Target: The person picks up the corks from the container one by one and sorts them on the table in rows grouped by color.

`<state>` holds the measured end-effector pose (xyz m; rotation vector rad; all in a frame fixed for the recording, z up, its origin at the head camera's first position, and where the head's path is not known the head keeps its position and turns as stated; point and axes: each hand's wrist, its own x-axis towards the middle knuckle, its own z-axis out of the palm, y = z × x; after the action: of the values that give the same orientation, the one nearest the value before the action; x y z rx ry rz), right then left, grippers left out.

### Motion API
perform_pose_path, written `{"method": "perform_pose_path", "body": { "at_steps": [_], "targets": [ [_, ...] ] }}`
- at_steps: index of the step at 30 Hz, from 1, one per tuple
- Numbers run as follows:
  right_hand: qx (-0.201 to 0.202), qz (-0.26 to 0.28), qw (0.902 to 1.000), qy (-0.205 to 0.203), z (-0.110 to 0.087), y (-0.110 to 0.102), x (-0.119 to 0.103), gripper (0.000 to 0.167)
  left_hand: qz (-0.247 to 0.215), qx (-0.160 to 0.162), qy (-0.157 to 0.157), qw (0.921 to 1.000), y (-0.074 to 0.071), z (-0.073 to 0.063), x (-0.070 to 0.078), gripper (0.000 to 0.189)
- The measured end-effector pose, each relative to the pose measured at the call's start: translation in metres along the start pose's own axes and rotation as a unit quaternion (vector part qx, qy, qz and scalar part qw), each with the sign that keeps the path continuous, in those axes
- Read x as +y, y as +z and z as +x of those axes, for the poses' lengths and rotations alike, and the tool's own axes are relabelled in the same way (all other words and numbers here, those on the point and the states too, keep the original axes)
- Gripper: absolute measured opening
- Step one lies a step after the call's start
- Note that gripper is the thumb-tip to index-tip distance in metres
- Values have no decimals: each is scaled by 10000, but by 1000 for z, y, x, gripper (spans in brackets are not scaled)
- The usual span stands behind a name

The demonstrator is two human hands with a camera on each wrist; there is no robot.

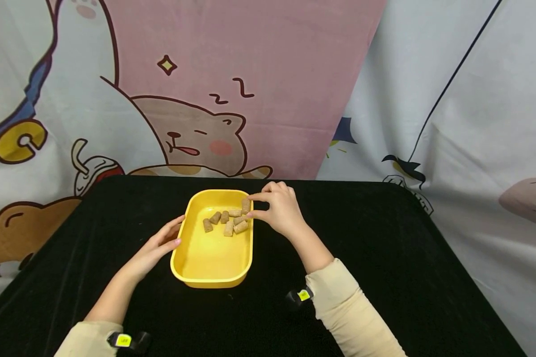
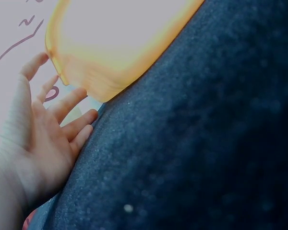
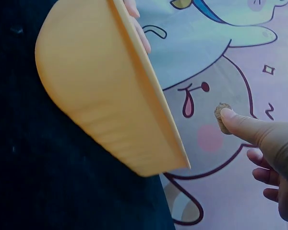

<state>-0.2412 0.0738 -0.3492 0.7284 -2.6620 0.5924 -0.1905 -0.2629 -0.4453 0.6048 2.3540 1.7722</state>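
My right hand [image 1: 282, 210] is at the right rim of a yellow plastic tub [image 1: 212, 263], pinching a brown cork [image 1: 245, 205] between thumb and finger. In the right wrist view, that same cork [image 3: 221, 120] is held above the tub's rim, thumb on its near side. Several more corks, one of them a pale cork [image 1: 229, 228], lie loosely grouped on the tub's floor in its far half. My left hand [image 1: 157, 246] rests against the tub's left side, fingers spread and fairly straight. The left wrist view has its fingertips at the tub's wall [image 2: 113, 88].
The tub stands on a black cloth-covered table [image 1: 375, 258]. Right behind the table's far edge hangs a curtain [image 1: 295, 89] printed with cartoon animals. Wrist cameras sit at both sleeves, one being the right camera [image 1: 300, 296].
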Motion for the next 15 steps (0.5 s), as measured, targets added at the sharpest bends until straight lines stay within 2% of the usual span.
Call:
{"method": "perform_pose_path", "body": {
  "at_steps": [15],
  "targets": [
    [17, 192, 9986, 501, -13, -4, 39, 41, -21, 11, -54, 10000, 0, 0, 0, 56]
  ]
}}
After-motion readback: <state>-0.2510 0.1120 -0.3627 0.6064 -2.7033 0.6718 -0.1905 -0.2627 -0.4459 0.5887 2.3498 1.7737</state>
